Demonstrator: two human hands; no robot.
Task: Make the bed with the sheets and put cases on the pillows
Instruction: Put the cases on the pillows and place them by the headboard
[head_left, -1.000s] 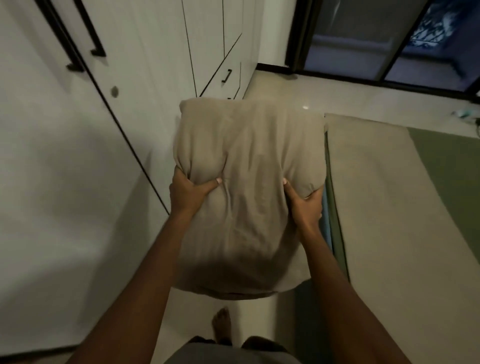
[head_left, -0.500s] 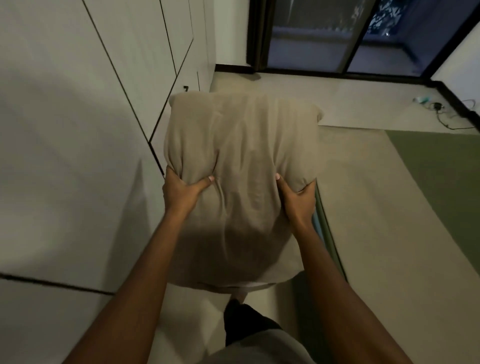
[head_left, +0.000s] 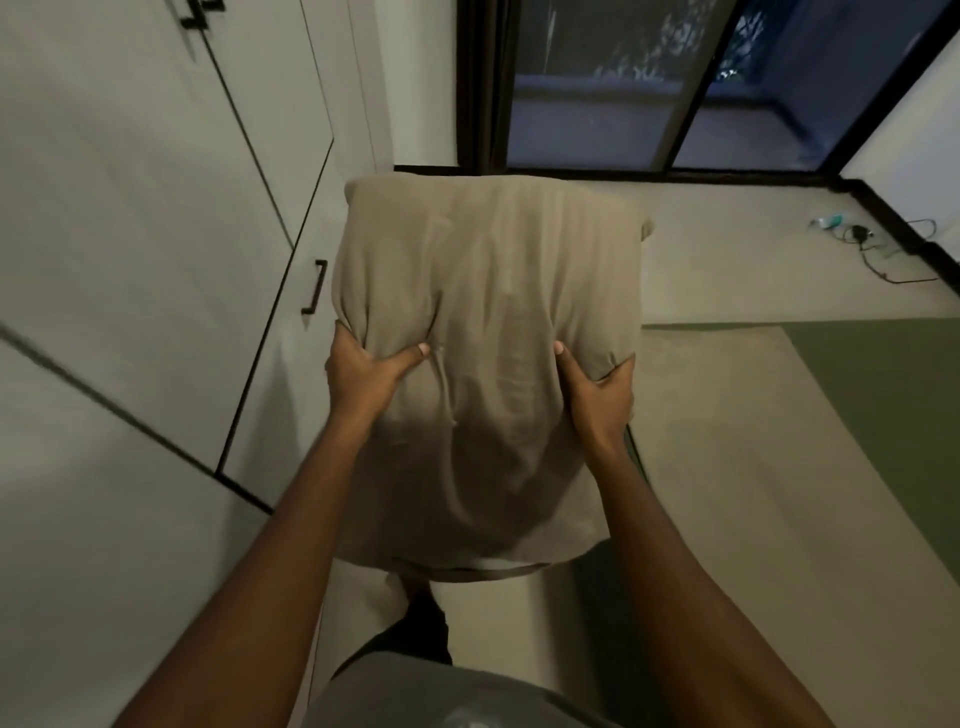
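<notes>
Pillow (head_left: 483, 332): in a tan case, held up in the air in front of the person, between wardrobe and bed.
Left hand (head_left: 363, 376): grips the pillow's left side, thumb pressed into the front.
Right hand (head_left: 597, 387): grips the right side the same way.
Left: wardrobe (head_left: 130, 234) doors, a dark handle (head_left: 314, 287) just beside the pillow's edge.
Right: bed (head_left: 727, 441) under a tan sheet, with a green cover (head_left: 893, 395) farther out.
Ahead: dark glass door (head_left: 597, 88); a cable (head_left: 883, 254) lies on the floor (head_left: 727, 249) by the far wall.
Room: a narrow strip of floor between wardrobe and bed.
</notes>
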